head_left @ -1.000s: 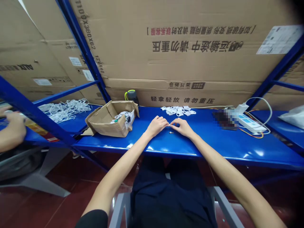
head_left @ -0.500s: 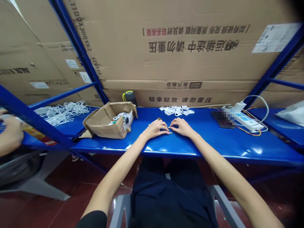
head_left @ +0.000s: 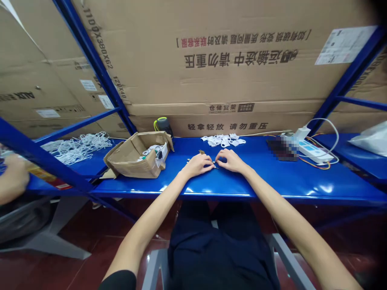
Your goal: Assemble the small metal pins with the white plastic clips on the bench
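My left hand (head_left: 197, 164) and my right hand (head_left: 231, 160) rest on the blue steel shelf (head_left: 272, 181), fingers curled, with their tips close together. A tiny metal part (head_left: 215, 165) lies at those fingertips, and I cannot tell whether either hand grips it. A small brass-coloured piece (head_left: 201, 152) sits just beyond my left hand. Farther back lies a loose heap of white plastic parts (head_left: 223, 139).
To the left stands a torn cardboard box (head_left: 136, 159) of white parts, with a dark bottle (head_left: 163, 127) behind it. To the right are a pixelated object (head_left: 284, 148) and a power strip (head_left: 313, 152) with wires. A co-worker's hand (head_left: 13, 175) is at far left, near white wire loops (head_left: 80, 148).
My hands have dropped from above the tiny metal part to either side of it. My left hand has uncovered the brass-coloured piece. The whole view has shifted slightly.
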`<state>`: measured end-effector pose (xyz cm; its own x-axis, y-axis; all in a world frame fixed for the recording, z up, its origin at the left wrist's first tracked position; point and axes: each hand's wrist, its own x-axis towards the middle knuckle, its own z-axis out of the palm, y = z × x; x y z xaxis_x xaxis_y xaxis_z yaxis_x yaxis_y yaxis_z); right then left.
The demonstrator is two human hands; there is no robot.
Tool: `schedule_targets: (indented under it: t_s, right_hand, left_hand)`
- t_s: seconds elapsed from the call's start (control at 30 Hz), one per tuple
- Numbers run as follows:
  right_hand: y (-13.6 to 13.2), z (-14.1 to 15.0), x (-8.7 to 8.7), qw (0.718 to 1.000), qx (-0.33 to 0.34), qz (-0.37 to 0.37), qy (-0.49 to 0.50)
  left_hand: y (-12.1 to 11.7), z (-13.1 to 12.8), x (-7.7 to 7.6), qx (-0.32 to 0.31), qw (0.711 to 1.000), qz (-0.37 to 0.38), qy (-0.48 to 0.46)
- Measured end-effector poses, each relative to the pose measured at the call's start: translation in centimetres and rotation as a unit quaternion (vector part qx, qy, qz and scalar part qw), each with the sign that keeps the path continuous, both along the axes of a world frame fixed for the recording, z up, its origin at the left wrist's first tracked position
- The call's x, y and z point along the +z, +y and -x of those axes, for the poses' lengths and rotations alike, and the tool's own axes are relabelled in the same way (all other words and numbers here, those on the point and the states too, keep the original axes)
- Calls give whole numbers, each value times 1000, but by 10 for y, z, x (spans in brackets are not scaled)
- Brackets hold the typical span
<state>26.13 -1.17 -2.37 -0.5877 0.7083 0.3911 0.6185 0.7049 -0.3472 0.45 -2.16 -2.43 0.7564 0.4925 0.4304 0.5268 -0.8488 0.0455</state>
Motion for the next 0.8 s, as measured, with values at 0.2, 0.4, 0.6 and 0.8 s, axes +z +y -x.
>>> schedule_targets:
  t_s: [0.2, 0.4, 0.6, 0.8]
  right_hand:
    - [-13, -7, 16, 999, 35, 16, -27]
    - [-13, -3, 13, 996, 47, -5, -76]
    - [-14, -4, 15, 995, 39, -10, -88]
    - [-13, -5, 14, 995, 37, -12, -87]
  left_hand:
    - [1, 1, -2, 10, 999, 31, -21]
    - [2, 1, -2, 14, 998, 42, -34]
    - [0, 2, 2, 20, 998, 52, -37]
    - [1, 2, 1, 7, 998, 50, -34]
